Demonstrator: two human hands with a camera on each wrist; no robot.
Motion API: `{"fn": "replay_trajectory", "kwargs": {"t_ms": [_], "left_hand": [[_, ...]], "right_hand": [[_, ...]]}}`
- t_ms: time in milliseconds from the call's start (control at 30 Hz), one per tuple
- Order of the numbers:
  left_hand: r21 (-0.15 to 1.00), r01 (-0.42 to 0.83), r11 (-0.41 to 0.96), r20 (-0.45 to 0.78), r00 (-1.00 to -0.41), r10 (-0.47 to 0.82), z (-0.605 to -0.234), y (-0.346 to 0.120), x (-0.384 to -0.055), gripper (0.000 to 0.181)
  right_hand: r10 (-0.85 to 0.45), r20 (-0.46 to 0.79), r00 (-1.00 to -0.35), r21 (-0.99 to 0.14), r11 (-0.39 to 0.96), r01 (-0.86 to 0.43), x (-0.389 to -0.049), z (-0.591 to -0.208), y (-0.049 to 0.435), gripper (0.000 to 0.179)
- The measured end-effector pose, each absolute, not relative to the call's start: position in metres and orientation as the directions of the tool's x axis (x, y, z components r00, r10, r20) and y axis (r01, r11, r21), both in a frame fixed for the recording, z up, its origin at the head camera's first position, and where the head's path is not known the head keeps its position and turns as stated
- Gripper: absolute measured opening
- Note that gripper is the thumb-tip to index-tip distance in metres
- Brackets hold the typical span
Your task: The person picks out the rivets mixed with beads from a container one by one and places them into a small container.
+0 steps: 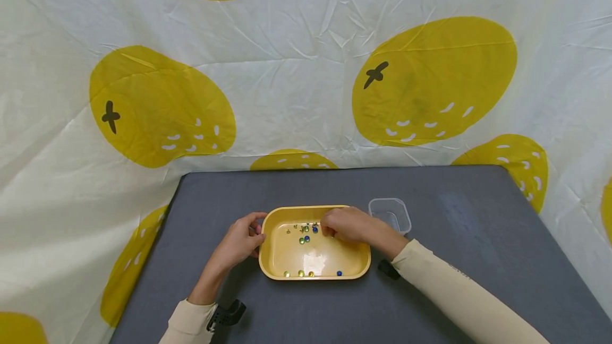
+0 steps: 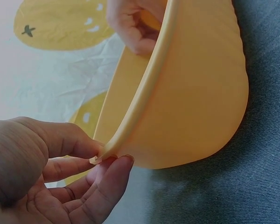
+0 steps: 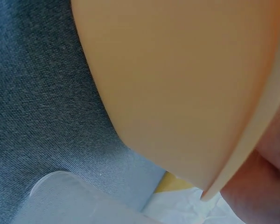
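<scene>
A yellow plastic basin (image 1: 315, 278) stands on the dark table, and my left hand (image 1: 240, 240) is at its left end. In the left wrist view, the thumb and fingers of that hand pinch the basin's rim (image 2: 139, 95). My right hand (image 1: 348, 224) reaches over the far right side into the basin, its fingers curled down; whether they hold anything is hidden. Left of those fingers lie a green marble (image 1: 302, 240), a blue marble (image 1: 307, 239) and several small gold-coloured pieces (image 1: 295, 226), too small to make out. Along the near wall are more marbles, including a blue one (image 1: 339, 273).
A clear plastic container (image 1: 405, 226) stands just behind and right of the basin, beside my right forearm. The grey-covered table (image 1: 478, 259) extends to both sides. A white cloth with yellow fruit shapes (image 1: 296, 105) hangs behind the table.
</scene>
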State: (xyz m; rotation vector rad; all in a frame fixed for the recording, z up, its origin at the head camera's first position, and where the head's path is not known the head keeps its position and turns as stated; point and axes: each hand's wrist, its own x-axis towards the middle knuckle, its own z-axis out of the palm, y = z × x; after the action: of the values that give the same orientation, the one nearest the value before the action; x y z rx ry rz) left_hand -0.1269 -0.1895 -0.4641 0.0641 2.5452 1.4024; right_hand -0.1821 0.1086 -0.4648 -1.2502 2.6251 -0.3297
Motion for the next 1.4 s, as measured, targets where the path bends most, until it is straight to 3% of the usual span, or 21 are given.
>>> {"fn": "replay_trajectory", "kwargs": {"t_ms": [1400], "left_hand": [[0.831, -0.061, 0.554, -0.177, -0.971, 0.158, -0.4644, -0.1899, -0.1273, 0.051]], "right_hand": [[-0.771, -0.141, -0.620, -0.283, 0.632, -0.722, -0.1805, -0.4700, 0.1089, 0.024]]}}
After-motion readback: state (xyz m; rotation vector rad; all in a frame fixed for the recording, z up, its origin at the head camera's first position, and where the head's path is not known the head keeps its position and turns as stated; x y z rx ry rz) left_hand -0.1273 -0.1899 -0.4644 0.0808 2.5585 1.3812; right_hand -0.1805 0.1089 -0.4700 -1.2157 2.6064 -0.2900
